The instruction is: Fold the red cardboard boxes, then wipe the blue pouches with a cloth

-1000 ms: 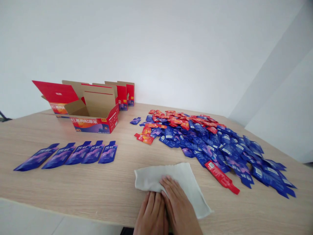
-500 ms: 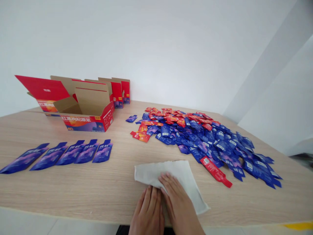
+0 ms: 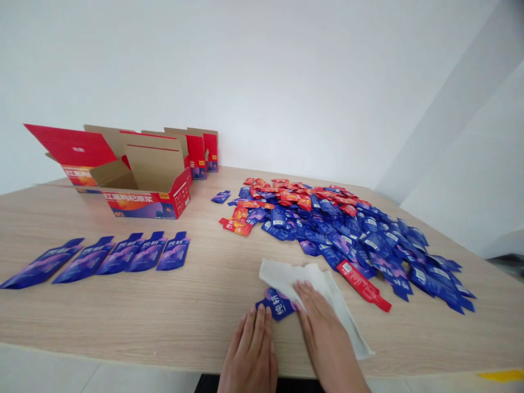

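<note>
Near the table's front edge, a blue-purple pouch (image 3: 276,304) lies flat. Its narrow end is under the fingertips of my left hand (image 3: 249,349), whose fingers are pressed together and hold it down. My right hand (image 3: 321,327) is closed on a white cloth (image 3: 327,279), fingers together over it and pressing it to the table. Part of the cloth covers the pouch's far right end. A red pouch (image 3: 364,285) lies right of the cloth, at the edge of a large heap of blue pouches (image 3: 339,229).
Several blue pouches (image 3: 149,252) lie in a row at left. Behind them stands an open red-and-blue carton (image 3: 143,206), with more open cartons (image 3: 196,158) behind it. Red pouches (image 3: 295,195) top the heap's far side. A lone blue pouch (image 3: 221,196) lies near the middle.
My right hand has slid the cloth to the right, uncovering the blue pouch's front. My left hand has stayed nearly in place.
</note>
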Available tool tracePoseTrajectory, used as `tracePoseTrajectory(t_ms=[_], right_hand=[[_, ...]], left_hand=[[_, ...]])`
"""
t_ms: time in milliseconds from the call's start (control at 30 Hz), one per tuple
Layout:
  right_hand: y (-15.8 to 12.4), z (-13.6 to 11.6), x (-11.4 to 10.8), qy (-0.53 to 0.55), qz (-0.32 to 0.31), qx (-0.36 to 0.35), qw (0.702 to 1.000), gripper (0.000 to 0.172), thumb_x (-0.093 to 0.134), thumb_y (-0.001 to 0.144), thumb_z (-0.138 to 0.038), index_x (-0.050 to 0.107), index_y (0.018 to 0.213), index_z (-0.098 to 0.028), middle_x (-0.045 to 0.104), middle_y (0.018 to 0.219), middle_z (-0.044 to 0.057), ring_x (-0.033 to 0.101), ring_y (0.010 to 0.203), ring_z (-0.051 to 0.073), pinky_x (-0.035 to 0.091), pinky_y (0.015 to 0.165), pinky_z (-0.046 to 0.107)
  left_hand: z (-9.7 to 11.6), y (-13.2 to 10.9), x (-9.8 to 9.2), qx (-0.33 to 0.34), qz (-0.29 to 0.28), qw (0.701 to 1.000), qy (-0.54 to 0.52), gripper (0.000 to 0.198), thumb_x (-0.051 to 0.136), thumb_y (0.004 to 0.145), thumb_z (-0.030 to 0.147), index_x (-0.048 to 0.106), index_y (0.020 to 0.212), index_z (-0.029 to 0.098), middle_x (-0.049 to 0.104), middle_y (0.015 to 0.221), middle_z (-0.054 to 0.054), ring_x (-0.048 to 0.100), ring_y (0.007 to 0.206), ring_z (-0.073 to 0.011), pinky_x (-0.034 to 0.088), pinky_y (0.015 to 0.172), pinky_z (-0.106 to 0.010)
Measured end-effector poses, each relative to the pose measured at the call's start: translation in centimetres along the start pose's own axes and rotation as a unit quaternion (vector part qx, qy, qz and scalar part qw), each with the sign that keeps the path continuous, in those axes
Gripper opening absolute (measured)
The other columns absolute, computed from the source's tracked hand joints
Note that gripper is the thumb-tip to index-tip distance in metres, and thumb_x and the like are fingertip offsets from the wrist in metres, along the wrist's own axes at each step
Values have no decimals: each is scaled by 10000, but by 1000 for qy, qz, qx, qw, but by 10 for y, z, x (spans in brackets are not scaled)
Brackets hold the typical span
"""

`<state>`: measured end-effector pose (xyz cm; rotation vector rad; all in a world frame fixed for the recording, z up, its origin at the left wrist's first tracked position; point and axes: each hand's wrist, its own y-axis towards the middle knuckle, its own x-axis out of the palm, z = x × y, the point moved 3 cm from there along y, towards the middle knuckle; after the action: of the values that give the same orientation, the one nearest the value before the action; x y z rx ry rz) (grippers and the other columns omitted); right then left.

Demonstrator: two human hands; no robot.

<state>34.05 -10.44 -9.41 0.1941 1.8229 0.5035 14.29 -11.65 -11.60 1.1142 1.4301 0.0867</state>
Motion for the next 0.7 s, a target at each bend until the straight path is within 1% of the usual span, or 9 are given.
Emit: tracePoseTrajectory(t_ms=[67, 133, 167, 267, 333, 467, 533, 633, 700], right_hand=[[-2, 17, -11, -28, 29, 71, 997, 500, 381, 1092, -332, 642, 1412, -51, 649, 1434, 218, 640, 1327, 367, 537, 1107, 606], [0, 15, -17, -18, 39, 79, 996, 501, 365, 1099, -334, 639, 1416, -58, 656, 1432, 206, 642, 1330, 345, 546, 1109, 567], [1, 6, -16, -2, 31, 55, 998, 482, 370, 1101, -314, 612, 1454, -94, 634, 1470, 172, 616, 1365, 311, 540, 1128, 524], [5, -28, -4, 45, -20, -89, 995, 475, 387, 1084, -216, 541, 1533, -212, 574, 1551, 60, 537, 1443, 220, 506, 1174, 426], [5, -34, 4, 37, -32, -113, 992, 470, 397, 1072, -198, 566, 1511, -208, 592, 1534, 64, 554, 1428, 227, 507, 1174, 438], [-3, 7, 1, -23, 29, 67, 997, 470, 390, 1085, -305, 628, 1436, -104, 646, 1456, 186, 618, 1362, 325, 521, 1138, 546], [-8, 24, -7, -3, 41, 117, 992, 502, 376, 1093, -369, 634, 1428, -97, 653, 1448, 192, 608, 1373, 331, 496, 1156, 561], [-10, 28, -16, 75, 40, 156, 984, 534, 354, 1097, -453, 633, 1433, -146, 648, 1469, 150, 574, 1408, 306, 437, 1204, 556], [-10, 24, -20, 125, 42, 200, 971, 558, 343, 1090, -513, 640, 1423, -178, 653, 1466, 131, 570, 1411, 302, 418, 1215, 555]], left_hand=[[1, 1, 0, -2, 7, 1000, 5, 477, 511, 951, 269, 641, 1381, 107, 655, 1457, -71, 559, 1348, -225, 443, 1099, -347], [4, 1, 2, -2, 11, 1000, 3, 471, 507, 956, 277, 645, 1375, 112, 661, 1448, -70, 562, 1343, -223, 439, 1103, -346], [4, 0, 3, -12, 15, 1000, -4, 464, 499, 959, 282, 651, 1364, 115, 668, 1438, -73, 564, 1338, -225, 435, 1107, -352], [4, 0, 4, -39, 33, 998, -35, 417, 474, 967, 280, 689, 1292, 135, 724, 1334, -73, 592, 1287, -231, 433, 1104, -370], [2, 2, 2, -23, 31, 999, -34, 402, 483, 970, 266, 686, 1292, 137, 728, 1324, -67, 599, 1275, -223, 436, 1091, -357], [-6, 7, -11, -13, 48, 998, -33, 413, 460, 1000, 256, 654, 1332, 107, 713, 1366, -62, 615, 1261, -194, 462, 1044, -314], [-11, 11, -16, -26, 35, 997, -64, 400, 458, 1007, 254, 645, 1341, 133, 731, 1329, -42, 640, 1218, -177, 488, 1013, -297], [-16, 19, -16, -75, -35, 989, -121, 416, 508, 1002, 260, 589, 1406, 201, 733, 1306, -16, 672, 1160, -172, 532, 964, -304], [-18, 27, -14, -108, -55, 982, -144, 494, 552, 981, 290, 528, 1466, 196, 706, 1357, -43, 663, 1200, -210, 543, 980, -357]])
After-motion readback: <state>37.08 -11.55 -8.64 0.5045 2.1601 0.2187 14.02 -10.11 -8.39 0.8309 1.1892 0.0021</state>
